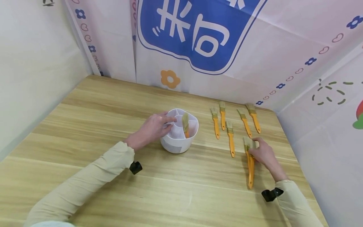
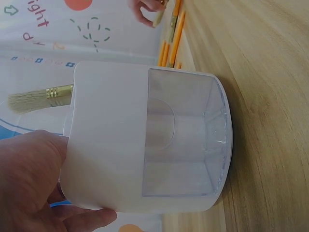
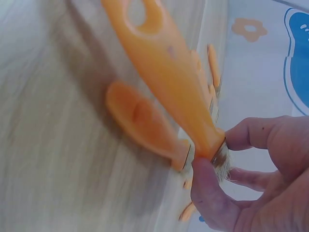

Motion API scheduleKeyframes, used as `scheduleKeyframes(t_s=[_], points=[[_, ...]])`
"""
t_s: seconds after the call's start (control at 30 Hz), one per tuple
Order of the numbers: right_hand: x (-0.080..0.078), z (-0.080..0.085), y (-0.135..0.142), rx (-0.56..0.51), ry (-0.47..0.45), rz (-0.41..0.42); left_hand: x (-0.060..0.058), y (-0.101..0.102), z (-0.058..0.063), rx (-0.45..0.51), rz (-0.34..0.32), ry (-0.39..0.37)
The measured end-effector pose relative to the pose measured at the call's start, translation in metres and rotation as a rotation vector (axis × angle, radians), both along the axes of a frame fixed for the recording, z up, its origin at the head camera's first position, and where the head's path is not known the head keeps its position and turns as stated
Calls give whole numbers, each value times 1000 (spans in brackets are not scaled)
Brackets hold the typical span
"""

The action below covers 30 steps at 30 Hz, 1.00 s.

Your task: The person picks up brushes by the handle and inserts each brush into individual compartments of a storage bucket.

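Observation:
My left hand (image 1: pixel 153 127) grips the rim of a white round divided organizer (image 1: pixel 175 148), its fingers reaching over the edge. A clear window (image 2: pixel 183 135) shows low in the organizer's side in the left wrist view. One paintbrush (image 1: pixel 185 123) stands bristles up in a compartment. At the right, my right hand (image 1: pixel 263 152) pinches an orange-handled paintbrush (image 3: pixel 169 72) near its metal collar, the handle pointing toward the front of the table. Another paintbrush (image 3: pixel 140 121) lies just under the held one, mostly hidden by it in the head view.
Several more paintbrushes lie between the organizer and my right hand, among them one brush (image 1: pixel 231 142) nearest the front and one brush (image 1: pixel 253 118) at the back right. Printed white sheets (image 1: pixel 113 41) wall off the back and sides of the wooden table (image 1: pixel 158 195).

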State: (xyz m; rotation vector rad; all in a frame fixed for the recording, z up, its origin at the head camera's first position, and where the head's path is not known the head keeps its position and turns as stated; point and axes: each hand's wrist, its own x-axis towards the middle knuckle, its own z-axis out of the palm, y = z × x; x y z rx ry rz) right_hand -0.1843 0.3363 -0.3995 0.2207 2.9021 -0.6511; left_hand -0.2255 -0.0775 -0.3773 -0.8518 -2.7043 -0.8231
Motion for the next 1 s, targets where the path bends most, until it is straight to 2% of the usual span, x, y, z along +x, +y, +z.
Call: scheduleKeyframes(t_s=[0.63,0.87,1.0], points=[[-10,3,-25,-124,5,40,1,2,1,1,3,5],[-12,3,-34,-139,7,53,2,1,1,-7,10,-8],[-13,3,-37,-123,10,62,2,0,1,-4,5,10]])
